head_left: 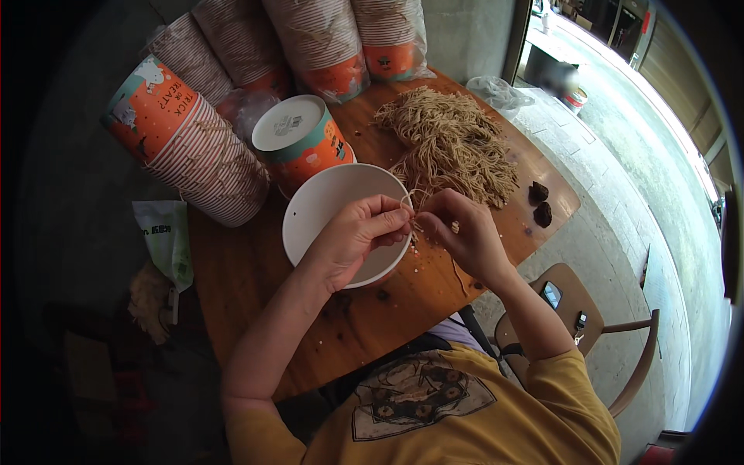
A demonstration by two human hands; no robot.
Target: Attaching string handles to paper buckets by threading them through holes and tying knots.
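My left hand (363,232) is closed in a pinch on a thin beige cord (416,191) at the right rim of a white-lined paper bucket (314,203). Facing it, my right hand (465,234) has its fingertips closed on the same cord, close to the left thumb. A small loop of cord stands up between the fingertips; the fingers hide the rest. The bucket's mouth faces up toward me, with a small dark hole in its left wall. Beyond my right hand lies a heap of beige cords (453,143).
An upturned orange-and-teal bucket (288,124) stands behind. Leaning left is a stack of nested buckets (205,147), with more bagged stacks (318,39) at the back. Two dark lumps (542,214) lie near the table's right edge. A phone (551,294) rests on a wooden chair (559,273).
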